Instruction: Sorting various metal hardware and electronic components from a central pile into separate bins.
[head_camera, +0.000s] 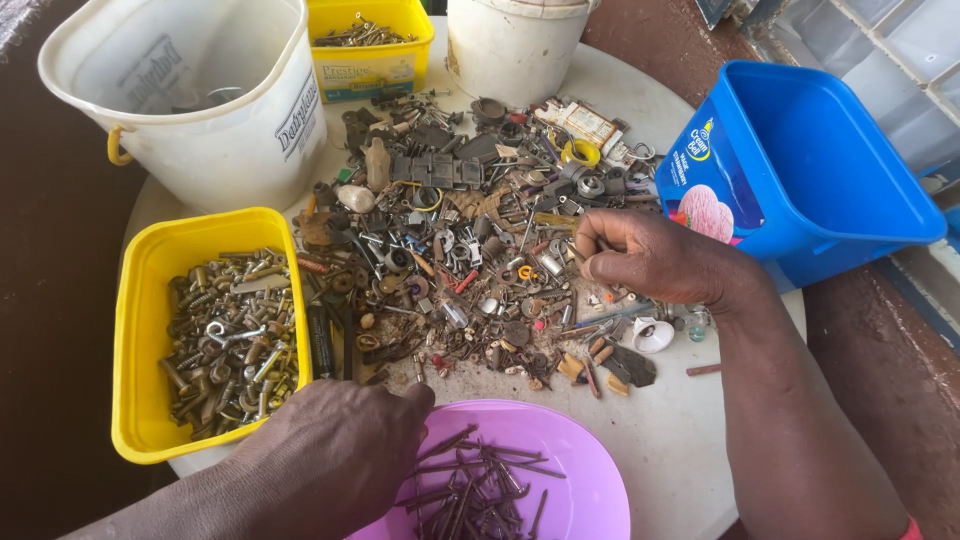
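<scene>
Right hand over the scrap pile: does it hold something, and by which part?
The right hand pinches something small between its fingers; what it is cannot be told. The left hand holds nothing visible.

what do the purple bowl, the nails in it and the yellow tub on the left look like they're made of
Purple bowl: probably plastic, smooth, even colour with a soft sheen. Nails in it: metal, likely steel, dull brown as if rusted. Yellow tub: glossy moulded plastic, with thin walls and rounded corners.

Head view, steeply down, close tabletop (690, 440)
</scene>
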